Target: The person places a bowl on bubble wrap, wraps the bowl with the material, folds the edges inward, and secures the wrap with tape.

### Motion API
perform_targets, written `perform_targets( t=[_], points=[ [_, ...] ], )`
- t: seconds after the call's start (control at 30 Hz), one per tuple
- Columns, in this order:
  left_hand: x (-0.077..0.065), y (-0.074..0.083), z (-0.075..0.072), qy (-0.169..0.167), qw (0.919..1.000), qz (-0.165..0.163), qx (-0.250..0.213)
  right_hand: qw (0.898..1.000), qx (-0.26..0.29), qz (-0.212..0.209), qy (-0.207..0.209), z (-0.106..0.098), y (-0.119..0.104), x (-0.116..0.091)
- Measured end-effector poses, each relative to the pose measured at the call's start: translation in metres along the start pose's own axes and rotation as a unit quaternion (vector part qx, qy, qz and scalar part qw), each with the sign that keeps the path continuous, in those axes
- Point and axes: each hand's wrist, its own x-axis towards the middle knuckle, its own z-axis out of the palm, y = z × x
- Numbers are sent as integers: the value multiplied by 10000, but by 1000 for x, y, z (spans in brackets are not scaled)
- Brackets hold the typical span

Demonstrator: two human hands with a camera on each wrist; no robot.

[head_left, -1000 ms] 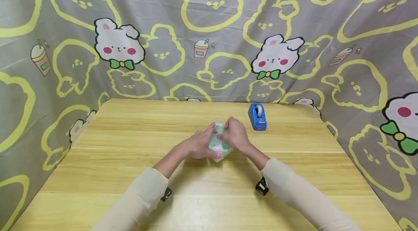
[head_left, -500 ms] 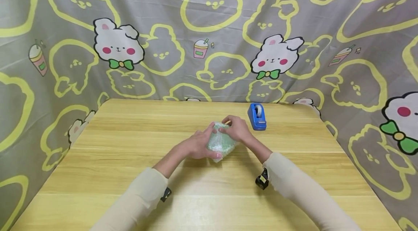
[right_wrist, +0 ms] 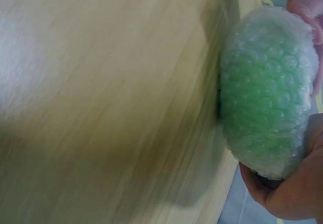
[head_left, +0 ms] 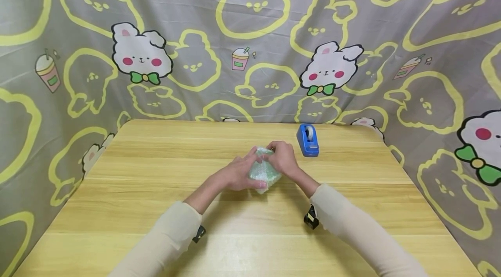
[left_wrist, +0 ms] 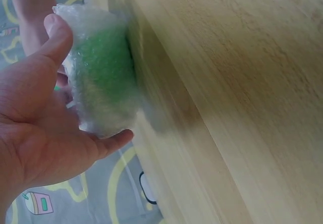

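A green object wrapped in clear bubble wrap (head_left: 265,171) is between both hands, over the middle of the table. In the left wrist view the bubble-wrapped bundle (left_wrist: 103,70) shows green through its bubbles; what is inside cannot be made out. My left hand (head_left: 236,173) grips its left side, thumb at the near end and a finger at the far end. My right hand (head_left: 285,158) holds the wrap at the far right end with bent fingers. In the right wrist view the bundle (right_wrist: 270,93) looks rounded, and the right hand (right_wrist: 298,183) reaches its lower end.
A blue tape dispenser (head_left: 308,140) with a roll of tape stands right of the hands, toward the back of the wooden table (head_left: 156,151). A grey curtain (head_left: 195,16) with yellow outlines and rabbit prints encloses the back and sides.
My right hand shifts slightly outward, then back in, its fingers moving along the far end of the wrap. The bundle's top turns a more even pale green. My left hand stays nearly still.
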Motion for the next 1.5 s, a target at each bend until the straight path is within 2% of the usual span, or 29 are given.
perform_targets(
  t=[0.13, 0.43, 0.7, 0.8, 0.9, 1.07, 1.2, 1.5],
  points=[
    [0, 0, 0, -4, 10000, 24, 11, 9999, -81, -66, 103, 2, 0, -1],
    [-2, 0, -1, -113, 9998, 101, 134, 9998, -181, -102, -2, 0, 0, -1],
    [-2, 2, -4, -222, 9995, 74, 209, 9975, -415, -169, -540, -11, -4, 1],
    [-1, 3, -5, -211, 9996, 42, 198, 9968, -473, -170, -626, -14, -7, 2],
    [-1, 3, -5, -202, 9996, 43, 187, 9972, -408, -242, -575, -14, -8, 4],
    [1, 3, -4, -193, 9996, 94, 173, 9984, -304, -427, -193, -7, -5, 7],
    [3, 3, -3, -184, 9995, 137, 195, 9989, -256, -392, 4, -3, -2, 8],
    [0, 4, -5, -320, 9992, 28, 249, 9982, -314, -473, -208, -8, -5, 8]
  ],
)
